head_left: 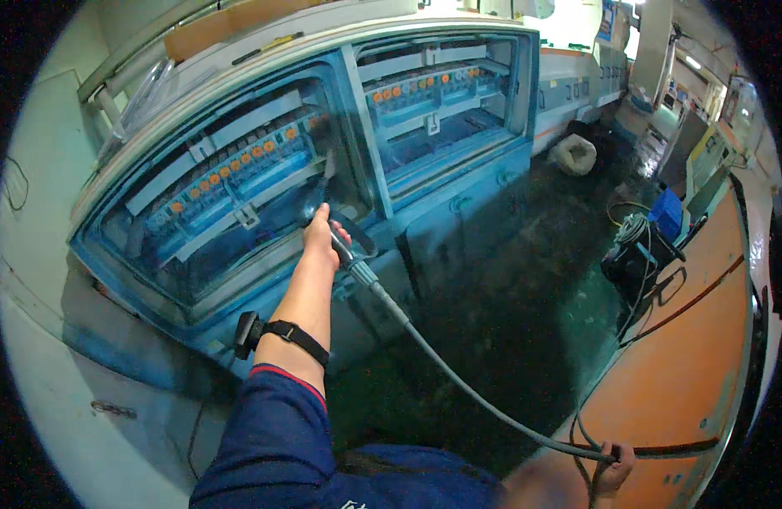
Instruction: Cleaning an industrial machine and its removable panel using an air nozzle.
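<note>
My left hand (325, 242), arm stretched forward, is wrapped round the grip of a hose-fed spray gun (359, 270). Its dark guard shows beside my fingers, and its front end points at the left window (230, 187) of a blue-grey machine; I cannot tell whether it touches the pane. From the ribbed collar a grey hose (467, 386) curves down to the right. There my right hand (613, 467) is closed round the hose, low beside an orange panel. Behind both windows run rows of orange round parts, the right window (442, 102) lying farther off.
On the right stands an orange cabinet (671, 339) with a dark strap across it. By it is a black machine (641, 263) with coiled cable and a blue box (665, 214). A pale sack (573, 155) sits on the dark floor (501, 271). Grey cabinets line the left.
</note>
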Demonstrator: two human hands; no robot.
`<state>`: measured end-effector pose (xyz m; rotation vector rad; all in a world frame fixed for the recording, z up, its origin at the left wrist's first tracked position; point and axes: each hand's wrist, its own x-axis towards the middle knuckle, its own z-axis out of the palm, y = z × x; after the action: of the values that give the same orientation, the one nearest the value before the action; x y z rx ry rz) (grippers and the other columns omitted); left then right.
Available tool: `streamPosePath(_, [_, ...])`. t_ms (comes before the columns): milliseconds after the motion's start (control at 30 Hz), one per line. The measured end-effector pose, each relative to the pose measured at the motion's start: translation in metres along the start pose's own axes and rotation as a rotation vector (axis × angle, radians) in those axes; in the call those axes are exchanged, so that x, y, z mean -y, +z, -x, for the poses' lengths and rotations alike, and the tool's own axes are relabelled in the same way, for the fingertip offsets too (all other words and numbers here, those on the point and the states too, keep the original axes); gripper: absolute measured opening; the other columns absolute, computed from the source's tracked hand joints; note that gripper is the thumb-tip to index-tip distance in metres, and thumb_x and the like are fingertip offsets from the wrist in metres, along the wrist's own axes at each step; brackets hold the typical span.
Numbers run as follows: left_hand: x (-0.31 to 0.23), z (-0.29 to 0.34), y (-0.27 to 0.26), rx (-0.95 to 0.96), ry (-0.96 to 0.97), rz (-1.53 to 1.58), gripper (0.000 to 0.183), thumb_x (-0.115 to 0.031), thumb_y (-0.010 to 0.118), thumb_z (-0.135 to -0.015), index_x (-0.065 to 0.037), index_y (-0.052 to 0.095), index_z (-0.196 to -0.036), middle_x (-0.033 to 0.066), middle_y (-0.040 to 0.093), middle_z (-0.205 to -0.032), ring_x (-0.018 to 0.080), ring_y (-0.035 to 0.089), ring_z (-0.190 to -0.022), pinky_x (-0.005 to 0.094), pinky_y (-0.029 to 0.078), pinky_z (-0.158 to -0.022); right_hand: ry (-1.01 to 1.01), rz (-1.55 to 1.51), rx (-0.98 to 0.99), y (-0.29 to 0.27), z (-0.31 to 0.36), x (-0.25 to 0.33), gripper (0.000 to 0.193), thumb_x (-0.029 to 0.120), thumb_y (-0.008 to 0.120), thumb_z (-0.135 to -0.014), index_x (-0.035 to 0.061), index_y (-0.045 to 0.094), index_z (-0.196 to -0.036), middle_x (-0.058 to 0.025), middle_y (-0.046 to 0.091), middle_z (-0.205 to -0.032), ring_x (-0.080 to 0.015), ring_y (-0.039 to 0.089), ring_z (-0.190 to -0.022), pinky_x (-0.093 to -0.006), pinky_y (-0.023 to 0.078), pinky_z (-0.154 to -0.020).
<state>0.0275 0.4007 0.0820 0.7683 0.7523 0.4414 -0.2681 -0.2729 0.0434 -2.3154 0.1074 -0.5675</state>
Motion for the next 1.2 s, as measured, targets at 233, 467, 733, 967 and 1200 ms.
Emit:
streamPosePath(233, [-0.011, -0.032, -0.005, 0.082, -0.034, -0.024, 0.033, -0.040, 0.066, -0.096, -0.013, 0.051, -0.086, 0.0018, 0.050, -0.063, 0.0177, 0.051, -0.051, 0.0377, 0.046, -0.048, -0.219, 0.217, 0.022, 0.007, -0.022, 0.015, 0.022, 0.018, 0.069, -0.090, 0.0010, 0.061, -0.077, -0.0126, 0.058, -0.066, -0.0231, 0.057, -0.059, -0.0358, 0.042, -0.055])
streamPosePath(467, [-0.017, -0.080, -0.009, 0.116, -0.098, -0.037, 0.038, -0.042, 0.065, -0.097, -0.011, 0.050, -0.079, 0.0037, 0.050, -0.056, 0.0199, 0.051, -0.046, 0.0406, 0.046, -0.045, -0.020, 0.037, 0.063, 0.040, -0.049, 0.038, 0.019, 0.016, 0.069, -0.089, 0.0010, 0.062, -0.081, -0.0105, 0.056, -0.068, -0.0223, 0.058, -0.060, -0.0343, 0.044, -0.056])
streamPosePath(733, [-0.035, -0.123, -0.006, 0.192, 0.032, -0.020, 0.033, -0.035, 0.068, -0.095, -0.010, 0.050, -0.085, 0.0031, 0.051, -0.060, 0.0201, 0.052, -0.047, 0.0412, 0.047, -0.045, -0.202, 0.065, 0.062, 0.082, -0.101, 0.097, 0.021, 0.014, 0.069, -0.091, 0.0020, 0.058, -0.077, -0.0098, 0.054, -0.068, -0.0205, 0.053, -0.061, -0.0328, 0.041, -0.057])
streamPosePath(967, [-0.046, -0.142, -0.001, 0.149, 0.001, -0.068, 0.031, -0.034, 0.070, -0.094, -0.011, 0.051, -0.085, 0.0031, 0.052, -0.059, 0.0208, 0.051, -0.047, 0.0409, 0.046, -0.046, -0.179, 0.158, 0.032, 0.109, -0.121, 0.109, 0.023, 0.014, 0.069, -0.092, 0.0009, 0.057, -0.077, -0.0077, 0.052, -0.067, -0.0170, 0.052, -0.061, -0.0313, 0.039, -0.056])
streamPosePath(1200, [-0.043, -0.131, -0.007, 0.065, -0.053, 0.052, 0.030, -0.035, 0.070, -0.094, -0.012, 0.051, -0.086, 0.0018, 0.051, -0.062, 0.0187, 0.051, -0.049, 0.0383, 0.045, -0.047, -0.235, 0.199, 0.101, 0.109, -0.154, 0.084, 0.026, 0.016, 0.065, -0.098, 0.0010, 0.055, -0.079, -0.0048, 0.053, -0.068, -0.0114, 0.050, -0.060, -0.0273, 0.038, -0.054])
